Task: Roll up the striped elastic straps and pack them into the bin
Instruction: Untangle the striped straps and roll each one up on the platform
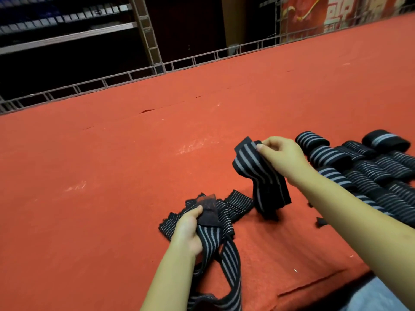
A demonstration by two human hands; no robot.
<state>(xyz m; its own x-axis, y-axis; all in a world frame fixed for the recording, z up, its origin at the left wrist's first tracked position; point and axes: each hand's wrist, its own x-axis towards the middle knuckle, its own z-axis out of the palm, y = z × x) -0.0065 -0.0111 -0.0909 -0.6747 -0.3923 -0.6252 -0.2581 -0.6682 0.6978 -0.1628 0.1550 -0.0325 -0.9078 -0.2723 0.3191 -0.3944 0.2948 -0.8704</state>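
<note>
So the striped elastic strap (260, 176) being worked on is black with grey stripes, and it runs long-ways between the two hands across the red felt table (112, 164). The upper end is held up off the table by the right hand (280, 157), which pinches it between thumb and curled fingers near the top edge; from there the strap hangs down in a folded drop, its long axis going roughly up-down with the stripes running along the length. It touches down on the table, crumples into a loose zigzag heap (233, 205) between the two hands, then carries on toward the near edge. The left hand (190, 230) grips the other stretch, thumb pressed on a dark patch (207, 209) at the strap's end, and below that hand the strap loops down past the table's front edge toward the bottom of the view. Off to the right, just beyond the right forearm, sits a pile of rolled straps (359, 167), lying mostly on their sides and packed close against each other. A metal rail (134, 72) runs along the far side of the table.
</note>
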